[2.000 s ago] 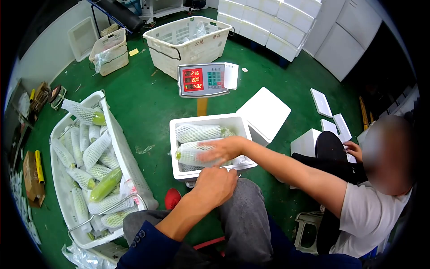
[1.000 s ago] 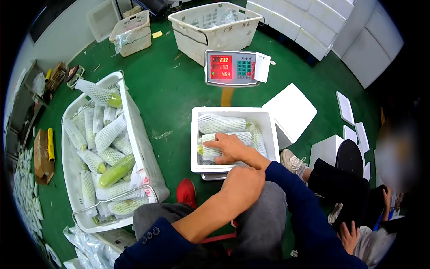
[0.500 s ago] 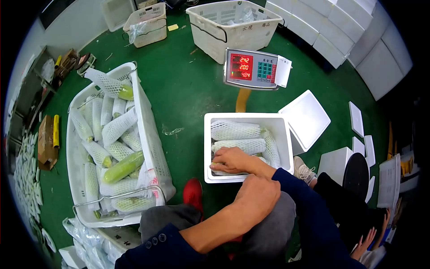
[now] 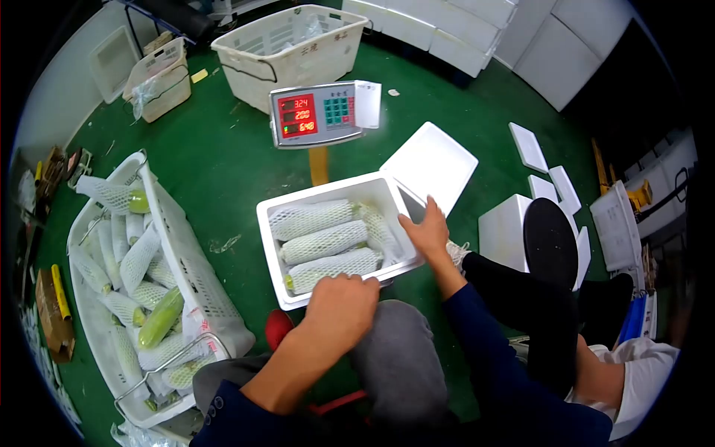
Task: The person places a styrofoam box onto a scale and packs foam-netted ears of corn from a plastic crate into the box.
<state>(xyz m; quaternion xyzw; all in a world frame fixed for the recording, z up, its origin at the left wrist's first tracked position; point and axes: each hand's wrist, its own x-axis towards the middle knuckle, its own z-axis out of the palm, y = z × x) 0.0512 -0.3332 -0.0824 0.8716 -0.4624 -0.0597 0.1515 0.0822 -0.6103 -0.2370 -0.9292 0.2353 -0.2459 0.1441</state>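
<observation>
A white foam box [image 4: 335,302] sits turned at a slight angle in front of me. Inside lie long pale-green vegetables [image 4: 331,270] in white foam net sleeves, three side by side and another crosswise at the right end. My left hand [image 4: 342,307] has its fingers curled over the box's near rim. At the right wall, my right hand [image 4: 428,232] has thumb and fingers spread, close to or touching the rim, with nothing held. Beyond the box, a scale display [image 4: 316,113] shows red digits on its post.
On the left stands a big white crate [image 4: 216,298] of net-wrapped vegetables, one green vegetable [image 4: 160,319] bare on top. A foam lid [image 4: 436,167] lies against the box's right side. Another person's dark-clad leg [image 4: 514,298] is at right, near a black round seat [image 4: 551,242].
My right hand has left the vegetables for the box's right wall. My left hand has moved to the near rim. The box looks turned; the display's top reading rose. The view has shifted right.
</observation>
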